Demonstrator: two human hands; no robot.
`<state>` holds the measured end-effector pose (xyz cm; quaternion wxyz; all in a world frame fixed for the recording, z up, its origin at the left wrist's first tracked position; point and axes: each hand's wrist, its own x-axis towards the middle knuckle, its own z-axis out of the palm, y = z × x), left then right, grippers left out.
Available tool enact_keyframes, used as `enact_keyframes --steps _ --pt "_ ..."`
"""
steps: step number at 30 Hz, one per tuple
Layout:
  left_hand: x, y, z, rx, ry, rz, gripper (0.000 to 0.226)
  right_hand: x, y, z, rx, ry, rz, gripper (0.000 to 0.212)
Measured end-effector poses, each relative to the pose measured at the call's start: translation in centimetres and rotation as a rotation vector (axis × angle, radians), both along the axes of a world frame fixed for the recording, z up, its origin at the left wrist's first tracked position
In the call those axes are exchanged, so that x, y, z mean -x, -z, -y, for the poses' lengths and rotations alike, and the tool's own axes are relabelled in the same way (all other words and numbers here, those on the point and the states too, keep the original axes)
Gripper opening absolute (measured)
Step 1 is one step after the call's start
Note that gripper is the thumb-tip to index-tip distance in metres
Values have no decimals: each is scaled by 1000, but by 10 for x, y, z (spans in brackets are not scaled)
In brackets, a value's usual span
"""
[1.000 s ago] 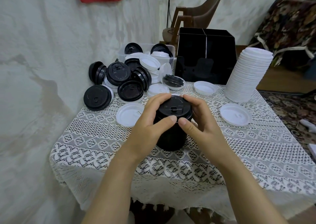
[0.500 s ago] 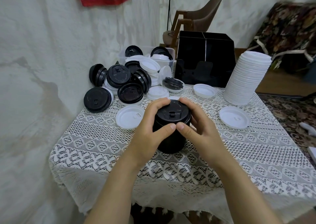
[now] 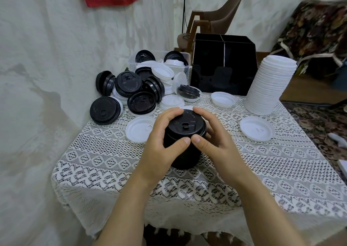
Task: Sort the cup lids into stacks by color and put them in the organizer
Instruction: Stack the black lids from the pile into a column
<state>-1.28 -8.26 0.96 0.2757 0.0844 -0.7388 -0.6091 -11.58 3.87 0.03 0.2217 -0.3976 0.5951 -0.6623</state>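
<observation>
Cup lids first: the black stack [image 3: 185,131] stands upright in the middle of the table, right in front of us on the lace cloth [image 3: 281,170]. Our left hand [image 3: 163,142] wraps its left side, fingers curled over the top rim and thumb across the near face. Our right hand [image 3: 216,142] mirrors that on the right side. So both hands grip the stack, and the two thumb tips come so close at the front that we cannot tell whether they touch.

Beyond our fingers, a jumble of loose lids [image 3: 139,87], black and white mixed, is heaped at the far left of the table, some flat and some on edge. Behind it more lids sit in a clear tub [image 3: 131,59]. The organizer [image 3: 223,65], black with a divider down its middle, stands at the far edge. Just to its right rises a tall white stack [image 3: 268,86]. Three single white lids lie on the cloth: one [image 3: 139,129] just left of our left hand, one [image 3: 256,127] well to the right, and one [image 3: 223,99] in front of the organizer.
</observation>
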Motion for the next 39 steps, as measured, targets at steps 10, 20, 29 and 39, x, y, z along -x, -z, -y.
enact_keyframes --steps 10,20,29,39 --pt "-13 -3 10 -66 -28 8 58 -12 1 16 14 -58 60 51" --pt "-15 -5 16 -65 1 79 58 35 -5 30 -123 313 18 39" --pt "-16 -8 19 -47 17 110 59 118 -2 103 -502 490 -353 51" --pt "-17 -9 20 10 12 135 58 139 8 138 -704 570 -396 71"
